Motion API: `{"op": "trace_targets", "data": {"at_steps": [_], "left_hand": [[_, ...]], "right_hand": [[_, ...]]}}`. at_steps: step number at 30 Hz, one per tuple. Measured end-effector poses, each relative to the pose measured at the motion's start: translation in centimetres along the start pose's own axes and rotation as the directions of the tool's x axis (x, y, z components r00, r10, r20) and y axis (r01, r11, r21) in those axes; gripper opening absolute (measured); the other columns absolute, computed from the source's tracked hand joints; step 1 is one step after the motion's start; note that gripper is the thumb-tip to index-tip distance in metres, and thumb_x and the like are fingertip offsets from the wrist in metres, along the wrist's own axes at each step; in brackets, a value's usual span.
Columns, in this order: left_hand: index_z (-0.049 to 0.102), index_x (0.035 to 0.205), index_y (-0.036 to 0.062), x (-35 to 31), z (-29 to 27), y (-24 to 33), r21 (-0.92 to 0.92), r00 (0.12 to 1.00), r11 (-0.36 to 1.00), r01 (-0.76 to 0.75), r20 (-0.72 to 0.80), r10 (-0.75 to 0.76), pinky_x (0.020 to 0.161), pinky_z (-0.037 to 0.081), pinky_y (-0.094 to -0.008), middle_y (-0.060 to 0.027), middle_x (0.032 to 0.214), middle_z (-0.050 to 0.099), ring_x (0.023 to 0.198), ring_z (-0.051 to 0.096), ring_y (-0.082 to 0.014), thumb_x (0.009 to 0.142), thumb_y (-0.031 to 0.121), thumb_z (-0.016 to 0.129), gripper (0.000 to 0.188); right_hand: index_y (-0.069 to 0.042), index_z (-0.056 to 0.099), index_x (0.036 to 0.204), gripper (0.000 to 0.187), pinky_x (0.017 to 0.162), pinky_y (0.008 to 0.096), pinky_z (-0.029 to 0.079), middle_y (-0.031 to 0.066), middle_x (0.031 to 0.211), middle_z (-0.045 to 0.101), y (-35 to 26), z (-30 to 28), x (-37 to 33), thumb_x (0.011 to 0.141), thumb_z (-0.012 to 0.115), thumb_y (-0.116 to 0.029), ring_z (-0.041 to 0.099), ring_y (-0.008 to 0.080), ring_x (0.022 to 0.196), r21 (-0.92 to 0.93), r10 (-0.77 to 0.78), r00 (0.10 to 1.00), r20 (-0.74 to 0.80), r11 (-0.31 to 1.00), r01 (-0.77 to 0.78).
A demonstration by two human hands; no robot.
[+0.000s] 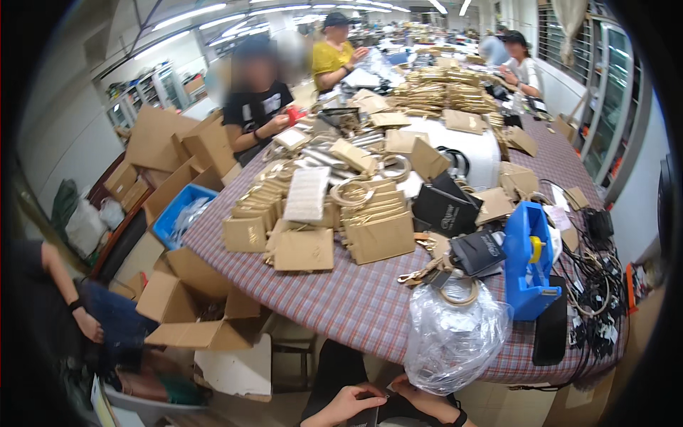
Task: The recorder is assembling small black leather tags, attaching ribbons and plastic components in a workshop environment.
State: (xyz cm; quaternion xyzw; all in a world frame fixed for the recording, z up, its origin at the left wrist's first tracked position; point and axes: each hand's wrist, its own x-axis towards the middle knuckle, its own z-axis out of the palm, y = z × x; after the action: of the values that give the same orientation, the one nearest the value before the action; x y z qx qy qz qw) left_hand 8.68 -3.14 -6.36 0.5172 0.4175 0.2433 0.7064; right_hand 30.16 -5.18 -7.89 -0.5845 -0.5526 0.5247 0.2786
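My left hand (347,405) and my right hand (427,401) meet low in front of me, over dark clothing on my lap. The fingers of both are closed in a pinch around something small and dark between them, too small to make out. Just beyond my right hand, a crumpled clear plastic bag (455,345) hangs over the table's front edge. A tan ring-shaped coil (459,292) lies at the top of this bag. Beside it are a small black pouch (478,252) and a strap with a metal clasp (420,275).
A checked cloth covers the table (313,302). Tan pouches (378,237) lie stacked in rows. At right stand a blue tape dispenser (523,274), a black phone-like slab (550,327) and tangled black cords (597,285). Open cardboard boxes (203,302) sit left. Several co-workers are around.
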Motion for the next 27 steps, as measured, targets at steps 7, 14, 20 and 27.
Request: {"op": "trace_targets", "data": {"at_steps": [7,14,20,27], "left_hand": [[0.067,0.093,0.0021,-2.2,0.1,0.5,0.047,0.995,0.995,-0.091,-0.028,0.092,0.091,0.045,-0.0286,-0.0072,0.107,0.064,0.101,0.059,-0.0147,0.086,0.012,0.07,0.012],[0.066,0.09,0.0046,-4.3,1.5,1.8,0.114,0.955,0.95,-0.291,-0.02,0.295,0.094,0.041,-0.0292,-0.0058,0.11,0.059,0.103,0.056,-0.0162,0.087,0.015,0.068,0.011],[0.067,0.09,0.007,-7.9,1.7,2.0,0.114,0.935,0.949,-0.294,-0.173,0.311,0.085,0.038,-0.0232,-0.0007,0.102,0.058,0.095,0.053,-0.01,0.086,0.018,0.07,0.012],[0.066,0.09,0.0051,-9.1,2.3,1.2,0.019,0.936,0.941,-0.339,-0.093,0.339,0.085,0.041,-0.0253,-0.0012,0.099,0.058,0.091,0.054,-0.0109,0.086,0.018,0.069,0.013]], "right_hand": [[-0.006,0.067,0.098,0.014,0.068,0.0265,0.05,0.0059,0.082,0.067,0.3,0.7,-0.3,0.087,0.066,-0.015,0.062,0.0124,0.072,0.022,-0.059,0.998,-0.037,0.998,0.06],[0.0,0.064,0.095,0.011,0.071,0.0287,0.048,0.0088,0.083,0.066,-3.0,-1.1,-2.7,0.088,0.061,-0.008,0.061,0.0154,0.076,0.035,-0.289,0.957,0.01,0.957,0.288],[0.002,0.062,0.095,0.008,0.074,0.0258,0.047,0.0055,0.085,0.065,-6.1,0.5,-5.1,0.09,0.058,-0.003,0.059,0.0128,0.079,0.264,-0.308,0.937,0.162,0.929,0.26],[0.002,0.062,0.095,0.007,0.073,0.0227,0.046,0.0032,0.086,0.063,-5.7,2.1,-7.8,0.091,0.059,-0.003,0.057,0.0106,0.079,0.252,-0.323,0.939,0.12,0.925,0.286]]}}
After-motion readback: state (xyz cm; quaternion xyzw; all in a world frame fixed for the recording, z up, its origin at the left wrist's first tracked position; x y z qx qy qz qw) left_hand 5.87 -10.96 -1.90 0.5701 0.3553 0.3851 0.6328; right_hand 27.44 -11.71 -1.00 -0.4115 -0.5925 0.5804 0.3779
